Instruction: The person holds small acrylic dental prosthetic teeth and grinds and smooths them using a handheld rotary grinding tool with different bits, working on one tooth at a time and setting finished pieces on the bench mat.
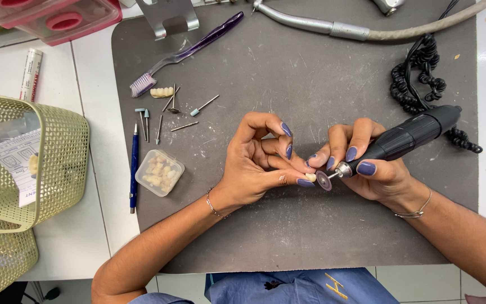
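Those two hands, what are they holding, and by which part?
The left hand pinches a small tooth-like piece between its fingertips. The right hand holds a black rotary tool near its front end, just behind the disc.

The small pale piece [310, 177] pinched in the left hand [257, 163] is mostly hidden by fingertips, too small to identify. At 9 o'clock, the green basket [57, 163] is cut off; at 12, the grey hose [423, 25] and pink box [57, 19] too.
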`<act>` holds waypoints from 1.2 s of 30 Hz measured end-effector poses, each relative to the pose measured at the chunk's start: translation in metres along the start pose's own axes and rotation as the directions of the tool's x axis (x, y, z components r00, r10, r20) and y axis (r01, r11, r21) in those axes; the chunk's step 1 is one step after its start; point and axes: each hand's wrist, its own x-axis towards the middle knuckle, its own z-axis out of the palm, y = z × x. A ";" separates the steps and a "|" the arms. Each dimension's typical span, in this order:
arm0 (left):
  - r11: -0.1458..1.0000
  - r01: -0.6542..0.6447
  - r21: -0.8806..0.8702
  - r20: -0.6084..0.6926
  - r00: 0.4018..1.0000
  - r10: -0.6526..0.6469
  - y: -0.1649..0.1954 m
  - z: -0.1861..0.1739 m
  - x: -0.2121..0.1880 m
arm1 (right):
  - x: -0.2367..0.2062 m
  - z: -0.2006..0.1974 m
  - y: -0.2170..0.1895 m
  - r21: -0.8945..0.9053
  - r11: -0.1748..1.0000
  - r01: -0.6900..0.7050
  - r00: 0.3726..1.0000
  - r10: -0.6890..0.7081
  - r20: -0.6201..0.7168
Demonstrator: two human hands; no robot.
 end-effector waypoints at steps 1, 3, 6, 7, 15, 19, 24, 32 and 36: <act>1.000 -0.006 -0.002 -0.002 1.000 0.006 -0.001 0.001 0.000 | 0.000 0.000 0.000 0.001 1.000 0.000 1.000 0.000 -0.003; 1.000 -0.017 -0.007 -0.006 1.000 0.017 -0.001 0.001 -0.001 | -0.001 0.000 0.000 0.002 1.000 0.002 1.000 -0.002 -0.012; 1.000 -0.022 0.001 -0.020 1.000 0.022 -0.003 0.004 -0.001 | -0.001 0.000 0.000 0.002 1.000 -0.004 1.000 0.004 -0.026; 1.000 -0.023 0.002 -0.022 0.999 0.023 -0.003 0.004 -0.001 | -0.002 0.000 0.000 0.003 1.000 -0.003 1.000 0.003 -0.028; 0.999 -0.048 0.014 -0.027 0.998 0.048 -0.003 0.008 -0.004 | -0.003 0.000 0.001 0.008 1.000 0.002 0.999 -0.002 -0.034; 0.995 -0.077 0.069 -0.037 0.996 0.080 -0.003 0.012 -0.004 | -0.002 -0.001 0.002 0.035 0.999 0.008 1.000 -0.007 -0.020; 0.993 -0.089 0.083 -0.048 0.994 0.094 -0.003 0.012 -0.005 | -0.003 -0.002 0.002 0.040 0.999 0.004 1.000 -0.003 -0.022; 0.988 -0.107 0.111 -0.040 0.993 0.112 -0.004 0.012 -0.002 | -0.003 -0.002 0.001 0.044 0.999 0.003 1.000 -0.002 -0.018; 0.986 -0.107 0.126 -0.040 0.993 0.112 -0.003 0.013 -0.002 | -0.003 -0.002 0.000 0.041 0.999 -0.004 1.000 0.005 -0.022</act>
